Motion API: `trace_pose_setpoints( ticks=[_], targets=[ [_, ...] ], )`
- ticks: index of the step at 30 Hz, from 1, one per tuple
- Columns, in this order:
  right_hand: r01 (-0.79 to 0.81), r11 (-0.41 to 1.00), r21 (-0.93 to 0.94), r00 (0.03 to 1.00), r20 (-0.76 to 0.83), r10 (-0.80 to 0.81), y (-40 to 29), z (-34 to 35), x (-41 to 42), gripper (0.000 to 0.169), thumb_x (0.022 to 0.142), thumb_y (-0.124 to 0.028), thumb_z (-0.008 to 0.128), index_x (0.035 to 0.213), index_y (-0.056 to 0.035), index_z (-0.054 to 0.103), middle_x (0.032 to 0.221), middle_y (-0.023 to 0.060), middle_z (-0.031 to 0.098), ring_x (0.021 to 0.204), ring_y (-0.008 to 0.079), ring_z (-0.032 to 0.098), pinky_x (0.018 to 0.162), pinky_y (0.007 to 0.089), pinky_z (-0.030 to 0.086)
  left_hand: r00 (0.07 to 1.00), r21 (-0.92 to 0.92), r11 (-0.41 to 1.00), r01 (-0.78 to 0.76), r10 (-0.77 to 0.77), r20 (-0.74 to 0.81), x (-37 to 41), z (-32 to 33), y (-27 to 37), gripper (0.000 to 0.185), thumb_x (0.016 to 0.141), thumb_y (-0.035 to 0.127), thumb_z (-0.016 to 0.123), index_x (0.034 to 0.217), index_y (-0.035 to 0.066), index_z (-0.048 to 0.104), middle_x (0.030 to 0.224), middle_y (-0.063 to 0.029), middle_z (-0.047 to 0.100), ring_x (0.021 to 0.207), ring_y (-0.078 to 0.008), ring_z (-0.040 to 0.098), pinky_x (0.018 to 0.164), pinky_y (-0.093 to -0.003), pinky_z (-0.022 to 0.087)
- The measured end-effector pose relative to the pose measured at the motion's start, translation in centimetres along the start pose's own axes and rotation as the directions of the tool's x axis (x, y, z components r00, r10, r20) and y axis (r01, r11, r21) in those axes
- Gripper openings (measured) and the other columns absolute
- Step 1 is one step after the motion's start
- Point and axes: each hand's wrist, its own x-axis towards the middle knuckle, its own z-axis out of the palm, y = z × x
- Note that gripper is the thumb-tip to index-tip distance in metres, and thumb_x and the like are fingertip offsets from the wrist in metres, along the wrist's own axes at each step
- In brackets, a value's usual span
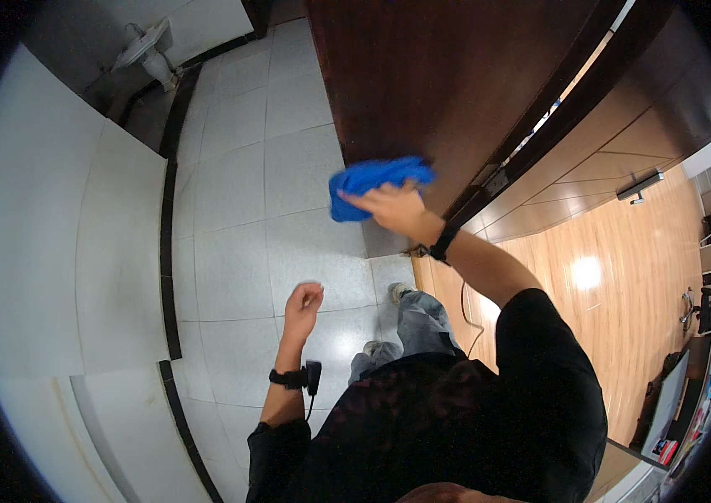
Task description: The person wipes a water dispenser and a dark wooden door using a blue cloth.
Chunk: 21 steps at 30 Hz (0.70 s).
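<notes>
A blue cloth (365, 182) lies bunched under my right hand (396, 210), whose fingers press it against the edge area of a dark brown wooden door panel (431, 82). The cloth looks slightly blurred. My left hand (305, 298) hangs over the grey floor tiles with its fingers curled and nothing visible in them. A black strap circles each wrist, and the left one carries a small black device (313, 377) with a cable.
White walls with black skirting (168, 264) run along the left. A white pedestal basin (154, 60) stands at the upper left. To the right are a brown door with a handle (640, 185), a wooden floor (619, 302) and a desk area. A thin cable hangs below my right forearm.
</notes>
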Motion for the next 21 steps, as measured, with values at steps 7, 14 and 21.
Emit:
trace_pose_setpoints(
  ticks=[7,14,21],
  targets=[
    [0.064,0.997,0.034,0.981,0.181,-0.069,2.2,-3.7,-0.7,0.061,0.093,-0.004,0.047,0.146,-0.0319,0.038,0.156,-0.0021,0.034,0.138,0.0219,0.042,0.088,0.0396,0.058,0.953,0.02,0.953,-0.302,0.303,-0.03,9.2,2.2,16.0,0.045,0.091,0.014,0.066,0.132,0.003,0.051,0.135,-0.015,0.054,0.125,-0.0239,0.052,0.101,-0.0375,0.043],
    [-0.041,0.946,-0.323,0.599,-0.765,-0.235,6.8,-23.7,1.5,0.069,0.067,-0.037,0.078,0.133,-0.032,0.058,0.148,0.008,0.045,0.138,0.0381,0.032,0.105,0.0604,0.022,0.614,0.103,0.612,-0.784,0.789,-0.015,14.1,6.2,24.6,0.071,0.091,0.027,0.065,0.148,0.002,0.031,0.149,-0.0215,0.037,0.141,-0.0353,0.032,0.11,-0.0492,0.031],
    [-0.387,0.813,-0.435,0.114,-0.898,-0.426,8.5,-13.6,5.7,0.063,0.07,-0.051,0.071,0.128,-0.0264,0.065,0.151,0.0118,0.042,0.14,0.0413,0.028,0.106,0.0649,0.008,-0.211,0.713,-0.323,-0.622,0.946,0.245,18.3,7.1,22.9,0.088,0.09,0.032,0.065,0.155,0.005,0.011,0.157,-0.0281,-0.005,0.146,-0.0451,0.001,0.116,-0.0537,0.013]
  ],
)
